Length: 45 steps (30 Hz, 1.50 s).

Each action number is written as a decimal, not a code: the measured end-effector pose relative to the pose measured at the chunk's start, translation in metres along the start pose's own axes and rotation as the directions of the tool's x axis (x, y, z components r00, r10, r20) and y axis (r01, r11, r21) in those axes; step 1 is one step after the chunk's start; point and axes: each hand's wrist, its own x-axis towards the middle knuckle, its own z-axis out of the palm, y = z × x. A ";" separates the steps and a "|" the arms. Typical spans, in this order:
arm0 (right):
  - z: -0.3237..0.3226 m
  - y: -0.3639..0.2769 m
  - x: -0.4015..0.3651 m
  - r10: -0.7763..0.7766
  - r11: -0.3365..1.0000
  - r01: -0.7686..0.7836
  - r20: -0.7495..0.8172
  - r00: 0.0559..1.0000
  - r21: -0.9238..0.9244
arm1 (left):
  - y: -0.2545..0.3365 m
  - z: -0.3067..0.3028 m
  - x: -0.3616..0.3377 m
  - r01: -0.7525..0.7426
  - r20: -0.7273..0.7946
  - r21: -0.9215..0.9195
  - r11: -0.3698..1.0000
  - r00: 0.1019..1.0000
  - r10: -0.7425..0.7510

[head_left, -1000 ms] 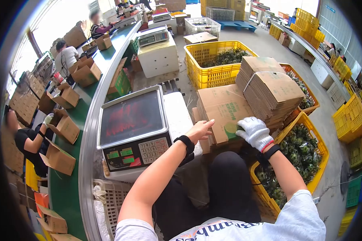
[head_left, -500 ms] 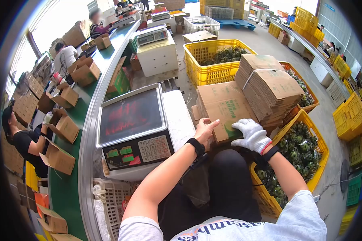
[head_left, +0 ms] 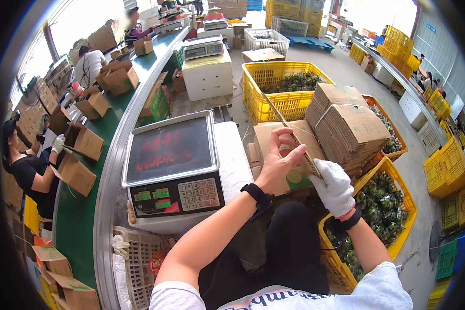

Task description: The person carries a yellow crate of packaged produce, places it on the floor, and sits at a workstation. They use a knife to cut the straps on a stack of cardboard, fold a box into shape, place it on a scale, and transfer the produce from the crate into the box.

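Note:
My bare left hand point(head_left: 282, 164) and my right hand point(head_left: 334, 187) in a white glove both grip a folded flat cardboard box point(head_left: 300, 145), seen nearly edge-on and tilted upright. Beneath it lies a flat carton point(head_left: 266, 135) with green print. Just behind and to the right stands a strapped stack of flat cartons point(head_left: 349, 121). Left of my hands is a digital scale point(head_left: 173, 150) with a dark plate and a number keypad. A yellow crate point(head_left: 405, 199) of wrapped dark green produce stands by my right forearm.
A green conveyor point(head_left: 82, 212) with open boxes point(head_left: 88, 142) runs along the left. A person in black point(head_left: 31, 170) works beyond it. Further yellow crates point(head_left: 253, 93) stand ahead, and a white basket point(head_left: 139, 263) is at lower left.
Both hands have closed on a flat box and raised it from the pile, turning it edge-on. The view has shifted slightly, and the person in black has moved their arms.

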 end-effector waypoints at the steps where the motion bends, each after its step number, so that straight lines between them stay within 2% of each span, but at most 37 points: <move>1: -0.005 -0.008 0.001 0.065 0.990 -0.064 0.000 0.998 0.122 | 0.009 0.006 -0.003 -0.076 -0.002 -0.059 0.995 0.997 0.076; 2: -0.010 -0.014 0.001 0.133 0.961 -0.132 0.013 0.991 0.244 | 0.013 0.010 -0.005 -0.070 -0.003 -0.062 0.996 0.998 0.070; 3: -0.015 -0.017 0.001 0.189 0.908 -0.227 0.140 0.972 0.353 | 0.014 0.011 -0.007 -0.054 -0.031 -0.078 0.995 0.998 0.051; 4: -0.015 -0.017 0.000 0.190 0.907 -0.229 0.142 0.971 0.354 | 0.015 0.011 -0.008 -0.042 -0.059 -0.094 0.995 0.998 0.036; 5: -0.016 -0.015 0.002 0.227 0.845 -0.311 0.233 0.945 0.436 | 0.010 0.005 -0.005 0.087 -0.013 -0.091 0.992 0.996 -0.088; 6: -0.018 -0.013 0.006 0.251 0.771 -0.392 0.326 0.911 0.503 | 0.011 0.004 -0.003 0.081 -0.014 -0.093 0.992 0.996 -0.083; 7: -0.020 -0.008 0.012 0.217 0.785 -0.404 0.403 0.889 0.469 | 0.011 0.003 -0.001 0.109 0.000 -0.100 0.989 0.994 -0.109; 8: -0.019 -0.007 0.019 0.215 0.789 -0.399 0.398 0.892 0.468 | 0.011 0.002 0.000 0.132 0.017 -0.105 0.986 0.991 -0.131; 10: -0.015 -0.002 0.038 0.342 0.353 -0.583 0.479 0.808 0.731 | 0.008 0.003 -0.001 0.156 0.050 -0.082 0.984 0.987 -0.152; 12: -0.022 0.009 0.065 0.252 0.582 -0.539 0.495 0.831 0.608 | 0.004 0.006 -0.004 0.177 0.081 -0.059 0.982 0.982 -0.172; 14: -0.019 0.015 0.089 0.296 0.630 -0.615 0.585 0.755 0.475 | 0.002 0.009 -0.005 0.184 0.129 -0.050 0.982 0.976 -0.176; 15: -0.017 0.013 0.092 0.296 0.537 -0.650 0.602 0.742 0.538 | 0.002 0.011 -0.007 0.214 0.122 -0.103 0.971 0.972 -0.201; 16: -0.017 0.017 0.097 0.298 0.535 -0.651 0.600 0.742 0.539 | 0.004 0.010 -0.005 0.216 0.124 -0.100 0.971 0.971 -0.203; 19: -0.009 0.021 0.101 0.287 0.273 -0.751 0.694 0.661 0.602 | 0.009 0.004 -0.002 0.251 0.047 -0.098 0.963 0.968 -0.248; 20: -0.008 0.021 0.102 0.285 0.276 -0.750 0.695 0.661 0.601 | 0.009 0.001 -0.004 0.241 0.062 -0.095 0.966 0.970 -0.236; 22: -0.007 0.016 0.103 0.293 0.373 -0.701 0.640 0.710 0.607 | 0.010 -0.002 -0.010 0.226 0.078 -0.093 0.970 0.973 -0.219; 23: -0.010 0.016 0.107 0.294 0.371 -0.704 0.642 0.708 0.606 | 0.011 0.000 -0.010 0.230 0.077 -0.111 0.967 0.972 -0.223; 25: -0.021 0.008 0.120 0.390 0.501 -0.713 0.607 0.693 0.491 | 0.013 0.000 -0.010 0.235 0.080 -0.129 0.963 0.971 -0.226; 26: -0.022 0.009 0.123 0.391 0.502 -0.712 0.606 0.693 0.491 | 0.015 -0.001 -0.010 0.226 0.048 -0.159 0.961 0.974 -0.221; 28: -0.023 0.014 0.126 0.407 0.592 -0.712 0.623 0.668 0.376 | 0.013 -0.012 -0.007 0.210 0.017 -0.192 0.959 0.977 -0.211; 29: -0.012 0.024 0.118 0.426 0.686 -0.679 0.614 0.665 0.260 | 0.008 -0.029 -0.006 0.201 -0.014 -0.207 0.958 0.978 -0.208; 30: -0.011 0.035 0.112 0.433 0.718 -0.676 0.651 0.623 0.169 | 0.008 -0.039 -0.002 0.195 -0.052 -0.224 0.955 0.976 -0.211; 31: -0.010 0.042 0.103 0.434 0.628 -0.729 0.655 0.618 0.273 | 0.007 -0.045 -0.005 0.247 -0.011 -0.227 0.942 0.967 -0.256; 32: -0.009 0.049 0.096 0.429 0.526 -0.765 0.661 0.616 0.371 | 0.004 -0.046 -0.003 0.231 -0.017 -0.230 0.945 0.970 -0.242; 33: -0.011 0.037 0.100 0.515 0.432 -0.824 0.649 0.560 0.368 | -0.007 -0.048 -0.001 0.295 0.042 -0.204 0.933 0.955 -0.293; 34: -0.007 0.041 0.103 0.511 0.435 -0.821 0.650 0.563 0.369 | -0.015 -0.048 0.002 0.366 0.100 -0.171 0.915 0.930 -0.353; 36: 0.020 0.050 0.094 0.449 0.751 -0.632 0.552 0.702 0.193 | -0.034 -0.045 0.002 0.423 0.074 -0.155 0.893 0.906 -0.417; 37: 0.029 0.055 0.098 0.438 0.833 -0.551 0.552 0.709 0.048 | -0.039 -0.038 0.001 0.431 -0.117 -0.056 0.900 0.893 -0.435; 38: 0.033 0.062 0.100 0.441 0.827 -0.560 0.559 0.702 0.052 | -0.042 -0.033 0.002 0.450 -0.305 0.041 0.892 0.856 -0.418; 39: 0.036 0.065 0.104 0.469 0.856 -0.509 0.560 0.683 -0.097 | -0.051 -0.033 0.005 0.491 -0.392 0.120 0.863 0.822 -0.413; 40: 0.039 0.066 0.105 0.494 0.866 -0.438 0.555 0.669 -0.243 | -0.060 -0.035 0.006 0.499 -0.397 0.117 0.859 0.816 -0.420; 42: 0.055 0.076 0.098 0.536 0.842 -0.451 0.547 0.643 -0.295 | -0.073 -0.040 0.008 0.627 -0.459 0.414 0.660 0.770 -0.443; 43: 0.065 0.070 0.087 0.556 0.831 -0.419 0.541 0.631 -0.366 | -0.078 -0.051 0.002 0.642 -0.373 0.378 0.667 0.765 -0.525; 44: 0.072 0.072 0.082 0.571 0.819 -0.384 0.542 0.617 -0.426 | -0.078 -0.059 -0.003 0.594 -0.162 0.294 0.749 0.803 -0.573; 45: 0.084 0.076 0.078 0.527 0.850 -0.354 0.594 0.608 -0.391 | -0.062 -0.054 -0.006 0.596 -0.093 0.311 0.740 0.794 -0.600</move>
